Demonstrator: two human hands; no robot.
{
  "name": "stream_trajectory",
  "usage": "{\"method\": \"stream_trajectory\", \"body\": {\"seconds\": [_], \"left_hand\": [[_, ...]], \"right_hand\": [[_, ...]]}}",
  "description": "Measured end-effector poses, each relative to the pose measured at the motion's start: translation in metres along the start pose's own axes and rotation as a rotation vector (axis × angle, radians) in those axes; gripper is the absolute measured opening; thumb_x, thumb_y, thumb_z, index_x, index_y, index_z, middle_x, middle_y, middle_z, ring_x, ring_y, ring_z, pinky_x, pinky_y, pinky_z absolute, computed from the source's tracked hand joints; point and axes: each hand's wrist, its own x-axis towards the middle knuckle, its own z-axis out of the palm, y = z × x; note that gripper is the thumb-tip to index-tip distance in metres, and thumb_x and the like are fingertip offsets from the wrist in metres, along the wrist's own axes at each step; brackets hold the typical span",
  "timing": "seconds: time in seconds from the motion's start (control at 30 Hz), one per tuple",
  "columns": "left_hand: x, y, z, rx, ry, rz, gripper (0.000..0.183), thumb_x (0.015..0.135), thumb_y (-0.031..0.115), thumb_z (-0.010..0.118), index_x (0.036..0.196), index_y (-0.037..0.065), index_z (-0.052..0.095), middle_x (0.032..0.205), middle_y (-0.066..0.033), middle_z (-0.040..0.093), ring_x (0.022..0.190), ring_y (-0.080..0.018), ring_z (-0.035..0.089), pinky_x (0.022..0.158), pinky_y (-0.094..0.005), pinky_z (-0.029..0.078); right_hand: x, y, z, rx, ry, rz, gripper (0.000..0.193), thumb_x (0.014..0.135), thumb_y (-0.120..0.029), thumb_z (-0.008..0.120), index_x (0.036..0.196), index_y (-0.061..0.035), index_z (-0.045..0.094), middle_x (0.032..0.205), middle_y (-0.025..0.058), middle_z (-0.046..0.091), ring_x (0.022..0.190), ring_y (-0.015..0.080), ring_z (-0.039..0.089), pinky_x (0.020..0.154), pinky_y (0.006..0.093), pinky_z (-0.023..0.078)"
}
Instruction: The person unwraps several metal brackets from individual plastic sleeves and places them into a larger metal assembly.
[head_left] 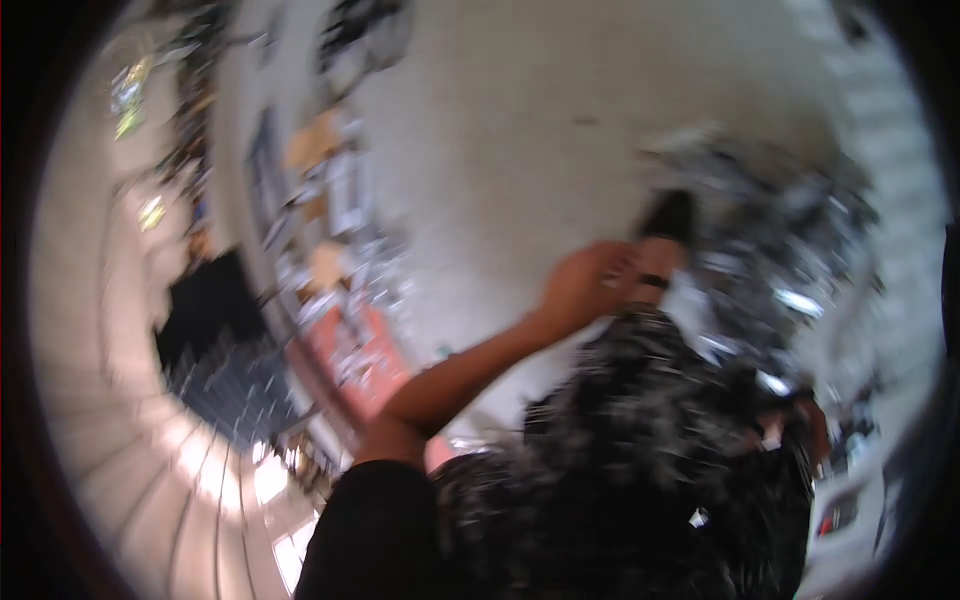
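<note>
Your left hand point(590, 283) is sitting, fingers curled, beside the black shoe point(672, 214) (blur is hiding whether it, or your right hand point(815, 430), is gripping); crumpled plastic point(760, 285) nearby could be inviting a slip.

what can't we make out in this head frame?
Left hand: head view, motion blur hides whether it holds anything.
Right hand: head view, blur leaves unclear whether the skin-toned patch beside the dark clothing is it.
Shiny heap: head view, blur smears its pieces together.
Black sleeve: cut off by the head view's lower edge.
</note>
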Motion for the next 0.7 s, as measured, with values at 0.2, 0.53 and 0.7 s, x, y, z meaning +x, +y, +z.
{"method": "stream_trajectory", "body": {"seconds": [0.2, 0.53, 0.7], "left_hand": [[0.066, 0.088, 0.025, 0.421, -0.437, 0.352, 0.022, 0.082, 0.022, 0.058, 0.096, 0.006, 0.061, 0.088, -0.0119, 0.063, 0.085, -0.0334, 0.059, 0.072, -0.0421, 0.047], [0.096, 0.160, 0.133, 0.952, -0.804, 0.668, 0.030, 0.082, 0.023, 0.062, 0.105, 0.005, 0.058, 0.093, -0.0119, 0.063, 0.088, -0.0315, 0.060, 0.074, -0.0407, 0.048], [0.082, 0.136, 0.170, 0.640, -0.948, 0.167, 0.039, 0.081, 0.030, 0.066, 0.107, 0.003, 0.057, 0.095, -0.0115, 0.063, 0.088, -0.0247, 0.062, 0.075, -0.0348, 0.049]], "right_hand": [[-0.018, -0.072, 0.057, -0.119, 0.169, -0.161, 0.031, 0.078, -0.002, 0.058, 0.109, -0.0047, 0.060, 0.094, 0.0099, 0.064, 0.086, 0.0171, 0.060, 0.075, 0.0280, 0.049], [0.043, -0.083, 0.106, -1.173, 0.070, -0.733, 0.040, 0.068, -0.013, 0.069, 0.106, -0.0103, 0.059, 0.119, 0.0124, 0.050, 0.116, 0.0280, 0.045, 0.094, 0.0403, 0.039], [0.041, -0.093, 0.089, -1.146, -0.096, -0.893, 0.028, 0.067, -0.014, 0.069, 0.094, -0.0099, 0.061, 0.113, 0.0083, 0.053, 0.113, 0.0256, 0.047, 0.089, 0.0405, 0.042]]}}
